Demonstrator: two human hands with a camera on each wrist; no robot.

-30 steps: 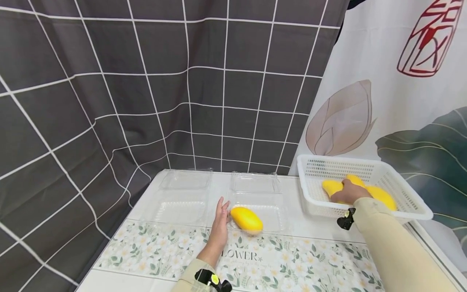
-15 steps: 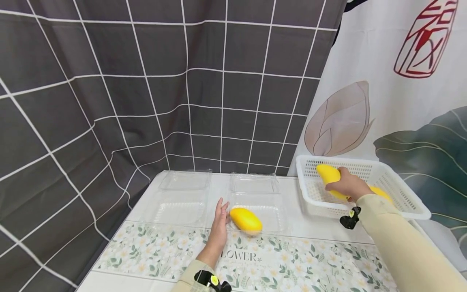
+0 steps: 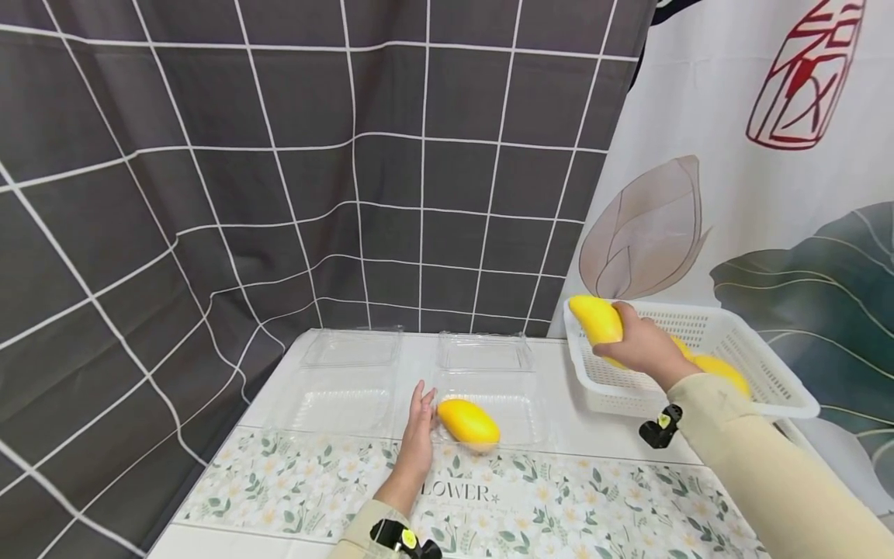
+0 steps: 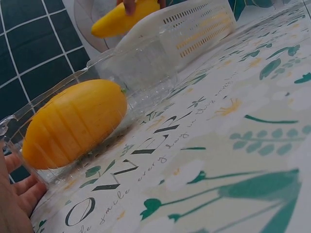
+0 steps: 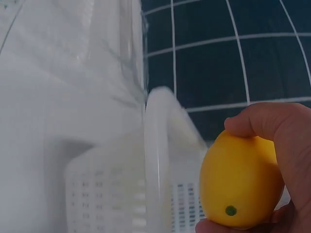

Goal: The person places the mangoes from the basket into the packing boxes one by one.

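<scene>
Right fingers (image 3: 628,318) grip mango (image 3: 596,320); left fingers (image 3: 418,405) extend over flowered table (image 3: 559,497), gridded curtain (image 3: 391,178) behind.

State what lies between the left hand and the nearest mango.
A wall of the clear container: the left wrist view shows the mango inside, the left hand outside.

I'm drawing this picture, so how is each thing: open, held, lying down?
Left clear box: open
Right clear box: open
Boxed fruit: lying inside the right clear box
White basket: upright, open-topped
Basket fruits: lying inside, partly hidden
Held fruit: held up in the air
Right hand: gripping the held fruit
Left hand: fingers extended, beside the right clear box
</scene>
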